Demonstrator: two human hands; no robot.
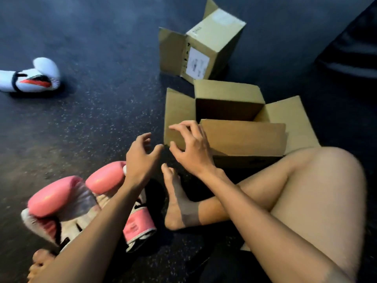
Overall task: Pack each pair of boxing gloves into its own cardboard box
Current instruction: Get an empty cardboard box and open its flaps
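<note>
Head view: both hands empty, fingers loosely curled. Left hand (140, 156) hovers above the pink-and-white padded boxing gloves (61, 197), which lie on the floor beside the open brown cardboard box (244, 137). Right hand (191, 146) is at the box's left flap, contact unclear. Suggest spreading the flaps fully, then nesting both gloves together and lowering them in. White boxing glove (34, 78) lies well apart.

Speckled dark floor (91, 123), a black bulky object (350, 50) at upper right.
</note>
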